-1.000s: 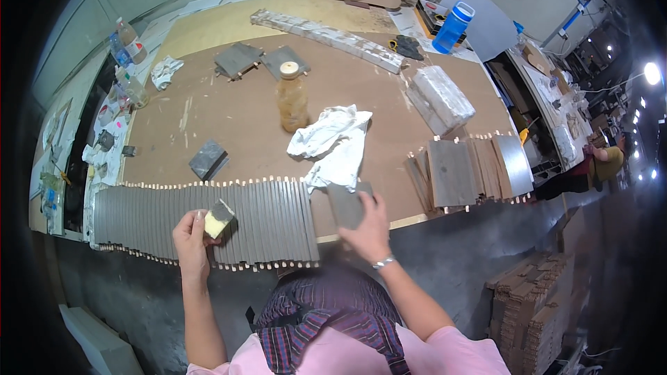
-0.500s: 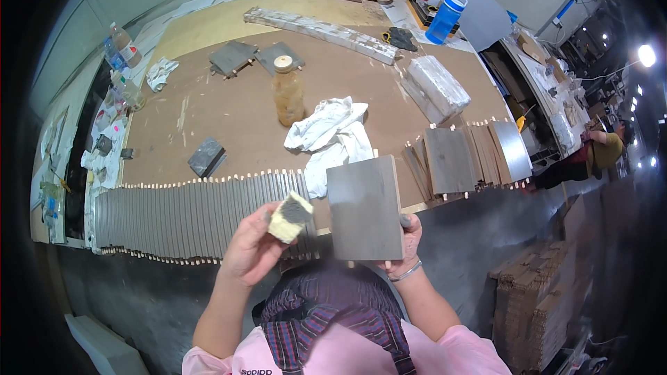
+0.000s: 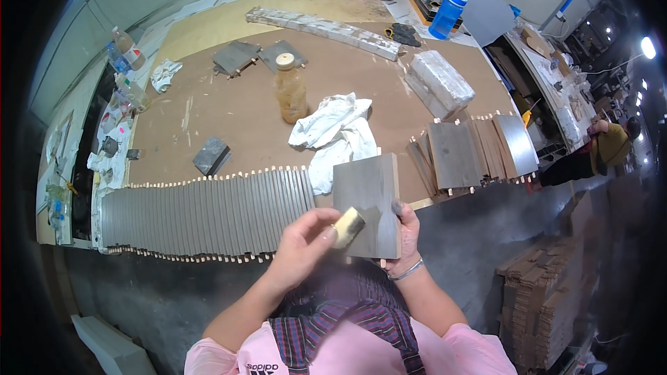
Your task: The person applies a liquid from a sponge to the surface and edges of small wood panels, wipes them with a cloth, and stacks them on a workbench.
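My left hand (image 3: pixel 300 248) pinches a small yellow sponge block (image 3: pixel 344 228) with a dark grey face. That face presses on the lower left part of a grey wooden panel (image 3: pixel 364 184) with small dowel pegs at its ends. Around the panel, a darker patch shows beside the sponge. My right hand (image 3: pixel 407 236) grips the panel by its right edge, thumb in front and the other fingers mostly hidden behind. A long row of similar grey panels (image 3: pixel 208 215) stands on edge at left. More panels (image 3: pixel 455 156) lean together at right.
A white cloth (image 3: pixel 333 125) lies behind the panel, beside a tan-filled bottle (image 3: pixel 290 94). Farther back are a paint-smeared bar (image 3: pixel 323 31), a wrapped block (image 3: pixel 441 83) and a blue bottle (image 3: pixel 450 14). A dark block (image 3: pixel 210 155) sits at left; a person (image 3: pixel 608 146) is far right.
My left hand has moved right, bringing the sponge from beside the panel onto its face. A darker patch now shows on the panel. My right hand keeps its hold.
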The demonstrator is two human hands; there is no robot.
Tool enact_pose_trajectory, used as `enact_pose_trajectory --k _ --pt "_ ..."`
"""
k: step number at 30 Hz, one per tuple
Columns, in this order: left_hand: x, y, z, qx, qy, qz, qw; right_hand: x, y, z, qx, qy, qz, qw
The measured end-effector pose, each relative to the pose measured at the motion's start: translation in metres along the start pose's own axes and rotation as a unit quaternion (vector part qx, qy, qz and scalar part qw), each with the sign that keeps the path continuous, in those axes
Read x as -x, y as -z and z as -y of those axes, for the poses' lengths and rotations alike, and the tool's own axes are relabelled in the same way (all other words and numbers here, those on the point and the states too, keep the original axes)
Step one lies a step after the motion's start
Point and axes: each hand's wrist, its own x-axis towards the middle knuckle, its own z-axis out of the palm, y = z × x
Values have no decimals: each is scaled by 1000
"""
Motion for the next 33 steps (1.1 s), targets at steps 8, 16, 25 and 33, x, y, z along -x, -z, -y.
enact_pose_trajectory --k 8,16,25,33 --pt "-5 -4 14 -123 -74 5 990 -11 2 3 67 39 -76 994" --pt "-11 15 11 76 64 -57 993 -24 -4 0 20 26 -77 996" --pt "-2 6 16 94 23 -73 993 -31 16 -5 -17 67 -92 993" --pt "7 3 16 -66 -27 -20 997 -31 29 -3 -18 53 -57 997"
